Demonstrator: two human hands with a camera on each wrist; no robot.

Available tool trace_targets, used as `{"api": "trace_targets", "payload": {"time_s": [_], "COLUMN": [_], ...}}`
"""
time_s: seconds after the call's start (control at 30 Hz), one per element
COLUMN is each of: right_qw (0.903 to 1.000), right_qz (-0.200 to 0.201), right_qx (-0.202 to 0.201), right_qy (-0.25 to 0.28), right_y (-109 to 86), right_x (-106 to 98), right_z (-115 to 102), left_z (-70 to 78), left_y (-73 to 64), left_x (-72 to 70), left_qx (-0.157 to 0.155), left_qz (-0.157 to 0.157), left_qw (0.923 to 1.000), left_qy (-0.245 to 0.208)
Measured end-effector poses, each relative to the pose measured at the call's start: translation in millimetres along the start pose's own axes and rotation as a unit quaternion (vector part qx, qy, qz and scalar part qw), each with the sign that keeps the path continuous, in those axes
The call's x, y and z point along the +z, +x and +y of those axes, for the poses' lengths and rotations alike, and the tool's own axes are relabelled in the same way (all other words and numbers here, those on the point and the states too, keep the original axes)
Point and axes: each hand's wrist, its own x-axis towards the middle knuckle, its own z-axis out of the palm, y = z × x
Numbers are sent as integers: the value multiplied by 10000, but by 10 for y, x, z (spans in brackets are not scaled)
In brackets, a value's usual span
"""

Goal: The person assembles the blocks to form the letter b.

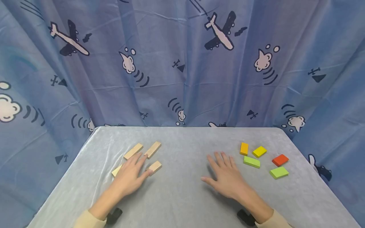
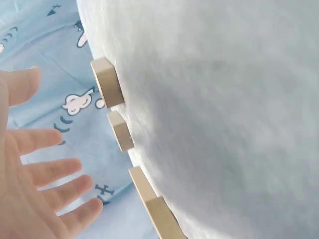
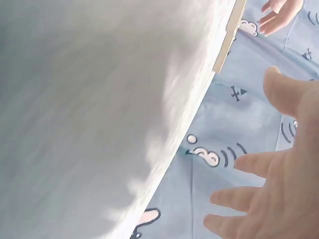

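Observation:
My left hand (image 1: pixel 129 174), palm down with fingers spread, hovers over several plain wooden blocks at the left of the table. One wooden block (image 1: pixel 133 151) lies beyond its fingertips, another (image 1: pixel 153 149) just ahead to the right, and a third (image 1: pixel 155 167) by the thumb. A further wooden block (image 1: pixel 116 171) is partly hidden by the hand. In the left wrist view, a gap separates the fingers from the wooden blocks (image 2: pixel 107 82). My right hand (image 1: pixel 226 177) is also spread and holds nothing. It is left of the coloured blocks, nearest the light green block (image 1: pixel 252 161).
At the right lie an orange block (image 1: pixel 244 148), a yellow block (image 1: pixel 259 152), a red block (image 1: pixel 280 160) and a second green block (image 1: pixel 279 173). A pale grey cloth covers the table (image 1: pixel 185 196). Behind it hangs a blue curtain (image 1: pixel 159 38) with airplane prints.

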Motion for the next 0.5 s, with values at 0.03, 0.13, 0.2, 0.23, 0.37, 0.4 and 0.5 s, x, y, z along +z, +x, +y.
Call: {"api": "trace_targets", "payload": {"time_s": [0.03,0.13,0.2,0.23,0.37,0.4,0.5], "right_qw": [10000,9998,9996,9995,9991,9989,9984], "right_qz": [-28,-148,-183,-182,-109,-93,-21], "right_qx": [-26,-93,-168,-207,-378,-416,-497], "right_qy": [22,112,136,170,185,197,262], "right_y": [16,55,82,98,178,199,263], "right_x": [3,10,16,18,34,37,48], "right_z": [-30,-136,-216,-259,-430,-471,-583], "left_z": [-12,-39,-61,-73,-125,-139,-181], "left_y": [-10,-38,-50,-53,-58,-60,-57], "left_x": [-4,-17,-23,-27,-48,-57,-84], "left_qx": [-24,-86,-108,-135,-178,-183,-184], "left_qz": [2,2,24,32,102,105,122], "left_qw": [10000,10000,9999,9999,9998,9998,9997], "left_qy": [-7,-45,-77,-75,-70,-72,-105]}}
